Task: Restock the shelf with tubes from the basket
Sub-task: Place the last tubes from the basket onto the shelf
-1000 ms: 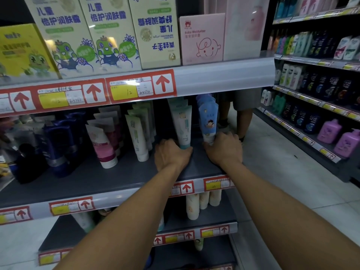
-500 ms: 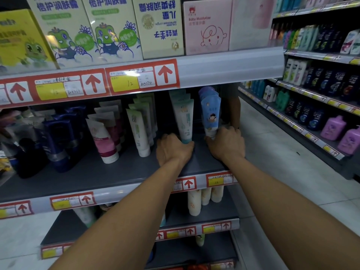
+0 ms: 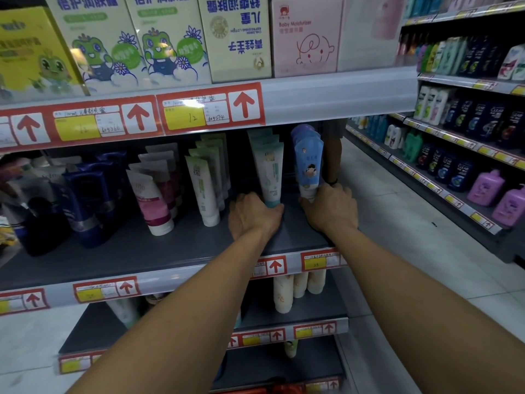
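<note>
Both my forearms reach fwd from the bottom of frame, up to the middle shelf (image 3: 170, 245). Left hand (image 3: 254, 216) sits knuckles-up on the dark shelf board, fingers curled round the base of the white-and-teal tube (image 3: 270, 174), gripping it at the cap end. Right hand (image 3: 332, 207) is just beside, curled round the bottom of the blue tube (image 3: 308, 166) w/ a small cartoon figure on it. Both tubes stand upright, cap down, each at the front of its own row; more of the same line up behind. Hands are close but apart, bare shelf showing btwn them.

Left of my left hand, same shelf: a row of white-green tubes (image 3: 203, 189), then pink-white tubes (image 3: 150, 200) leaning a bit, then dark blue tubes (image 3: 85, 194) farther left. Shelf edge carries red price tags (image 3: 272, 265) w/ white up-arrows.

Below, the next shelf down holds cream bottles (image 3: 295, 288).

Above, the top shelf has tall boxes: green frog-cartoon boxes (image 3: 167, 44) and a pink baby box (image 3: 305, 38).

Far right, across the aisle floor (image 3: 397, 237), another rack w/ dark bottles and purple bottles (image 3: 497, 197). Basket — can't see it in view.
</note>
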The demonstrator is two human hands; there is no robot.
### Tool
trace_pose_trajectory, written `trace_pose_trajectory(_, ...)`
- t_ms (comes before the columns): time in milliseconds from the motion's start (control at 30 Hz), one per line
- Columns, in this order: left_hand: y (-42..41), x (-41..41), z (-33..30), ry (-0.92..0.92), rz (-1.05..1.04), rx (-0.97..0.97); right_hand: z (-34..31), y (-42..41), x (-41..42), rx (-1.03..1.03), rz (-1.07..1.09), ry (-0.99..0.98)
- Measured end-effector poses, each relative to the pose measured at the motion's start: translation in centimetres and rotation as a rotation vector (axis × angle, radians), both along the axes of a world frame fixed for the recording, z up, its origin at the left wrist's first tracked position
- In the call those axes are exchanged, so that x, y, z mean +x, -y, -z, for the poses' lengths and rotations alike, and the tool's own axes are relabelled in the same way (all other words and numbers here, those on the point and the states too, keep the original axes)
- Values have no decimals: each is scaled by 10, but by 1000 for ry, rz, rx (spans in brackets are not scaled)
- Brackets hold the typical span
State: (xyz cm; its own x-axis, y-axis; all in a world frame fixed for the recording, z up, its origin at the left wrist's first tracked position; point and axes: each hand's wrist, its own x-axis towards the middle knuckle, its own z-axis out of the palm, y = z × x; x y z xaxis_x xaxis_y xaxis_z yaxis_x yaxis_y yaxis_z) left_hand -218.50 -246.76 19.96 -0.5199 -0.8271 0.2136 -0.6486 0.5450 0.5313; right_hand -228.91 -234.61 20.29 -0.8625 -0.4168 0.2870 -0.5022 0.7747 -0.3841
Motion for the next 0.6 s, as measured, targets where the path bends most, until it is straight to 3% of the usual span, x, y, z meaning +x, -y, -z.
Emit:
trace_pose_trajectory(333, -4, 2, -3, -53, -10, 46, -1, 1, 1, -44, 15, 37)
trace_pose_trajectory(600, -8, 17, -10, -144, 44, 159, -13, -13, 17, -383, 97, 100)
